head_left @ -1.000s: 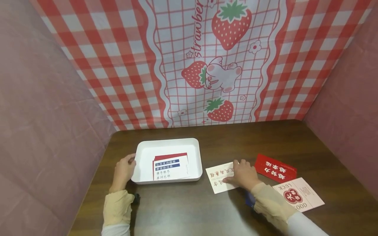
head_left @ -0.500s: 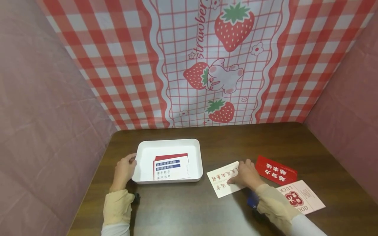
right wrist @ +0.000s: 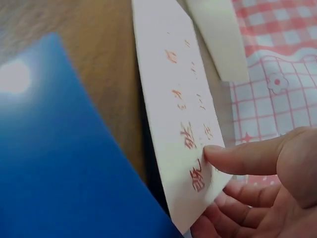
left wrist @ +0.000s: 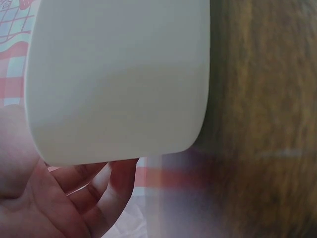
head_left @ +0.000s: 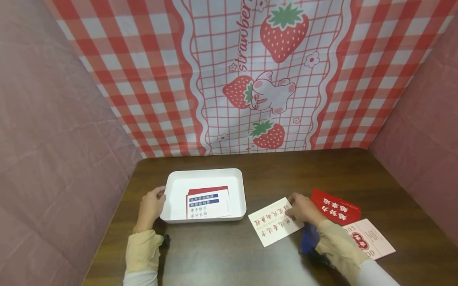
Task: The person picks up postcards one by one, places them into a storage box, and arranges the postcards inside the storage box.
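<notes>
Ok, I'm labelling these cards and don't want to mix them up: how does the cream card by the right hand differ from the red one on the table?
The cream card has reddish characters; the red card has white ones. The right hand pinches the cream card, while the red card lies untouched. Both are flat and printed with Chinese characters.

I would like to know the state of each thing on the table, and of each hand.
Tray: upright, not empty
White card: in tray, uppermost
Cream card: pinched, writing up
Blue card: partly hidden
Red card: writing up, partly hidden
Emblem card: partly hidden
Left hand: gripping tray's edge
Right hand: pinching cream card
</notes>
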Available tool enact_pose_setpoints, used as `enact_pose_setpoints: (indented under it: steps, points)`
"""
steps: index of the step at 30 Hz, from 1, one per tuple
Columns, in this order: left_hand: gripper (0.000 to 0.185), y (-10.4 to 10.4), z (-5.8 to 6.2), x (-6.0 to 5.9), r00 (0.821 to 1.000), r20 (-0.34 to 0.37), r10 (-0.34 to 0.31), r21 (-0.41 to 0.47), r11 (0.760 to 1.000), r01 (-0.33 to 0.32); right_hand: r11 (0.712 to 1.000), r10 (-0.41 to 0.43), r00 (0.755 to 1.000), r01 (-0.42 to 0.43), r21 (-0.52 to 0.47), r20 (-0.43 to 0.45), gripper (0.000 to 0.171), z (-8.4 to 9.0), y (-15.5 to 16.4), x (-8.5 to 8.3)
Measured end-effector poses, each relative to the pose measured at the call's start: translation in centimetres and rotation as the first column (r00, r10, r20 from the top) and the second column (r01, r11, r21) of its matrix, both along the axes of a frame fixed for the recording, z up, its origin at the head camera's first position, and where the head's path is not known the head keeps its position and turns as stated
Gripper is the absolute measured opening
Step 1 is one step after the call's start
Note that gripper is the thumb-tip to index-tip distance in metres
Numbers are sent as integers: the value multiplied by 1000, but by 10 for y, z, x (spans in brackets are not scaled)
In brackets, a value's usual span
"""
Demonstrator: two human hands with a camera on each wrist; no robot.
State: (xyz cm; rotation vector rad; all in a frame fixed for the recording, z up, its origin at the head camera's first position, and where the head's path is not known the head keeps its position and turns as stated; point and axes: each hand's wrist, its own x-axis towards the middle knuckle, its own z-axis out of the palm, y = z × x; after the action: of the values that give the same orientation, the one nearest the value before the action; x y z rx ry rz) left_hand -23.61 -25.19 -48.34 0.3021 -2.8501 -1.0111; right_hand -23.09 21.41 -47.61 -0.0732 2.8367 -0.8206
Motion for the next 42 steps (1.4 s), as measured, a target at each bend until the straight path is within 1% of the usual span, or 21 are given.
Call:
enact_pose_setpoints:
  steps: [2,4,6,8,10,12,17,19,29,34,36,40,42]
  points:
    - [38,0,0,0,1000,-1,0,-2,1000,0,998,6,1000,-6,-69,5,29,0,2,-1]
    - [38,0,0,0,1000,-3,0,-2,1000,0,989,15,1000,-14,-150,9,27,-1,4,-2]
    - [38,0,1,0,1000,-3,-1,-3,1000,1,972,6,999,1,-234,32,26,-2,7,-3]
    - [38,0,1,0,1000,-4,-2,-1,1000,2,948,0,997,24,-317,74,27,-2,9,-4]
    - [38,0,2,0,1000,-5,-1,2,1000,1,931,-8,994,49,-362,113,28,-1,11,-5]
    - [38,0,2,0,1000,-5,-1,5,1000,1,926,2,992,46,-374,128,29,1,14,-6]
    - [38,0,2,0,1000,-9,-4,5,1000,4,937,46,991,-1,-350,123,27,8,19,-8]
    - [39,-1,2,0,1000,-10,-5,4,1000,5,932,57,990,-6,-362,131,27,10,20,-8]
    - [42,-1,2,-1,1000,21,7,6,1000,-8,874,102,979,-5,-485,175,33,20,27,-8]
    - [43,-1,2,0,1000,24,8,9,1000,-8,848,126,974,-7,-530,188,34,25,31,-9]
    - [44,0,2,0,1000,25,7,14,1000,-8,832,141,971,-10,-554,194,36,27,32,-9]
    - [44,0,2,0,1000,30,6,23,1000,-6,804,145,965,13,-594,218,38,30,34,-10]
    - [44,1,3,0,999,32,5,23,1000,-6,799,136,964,30,-601,229,39,31,35,-10]
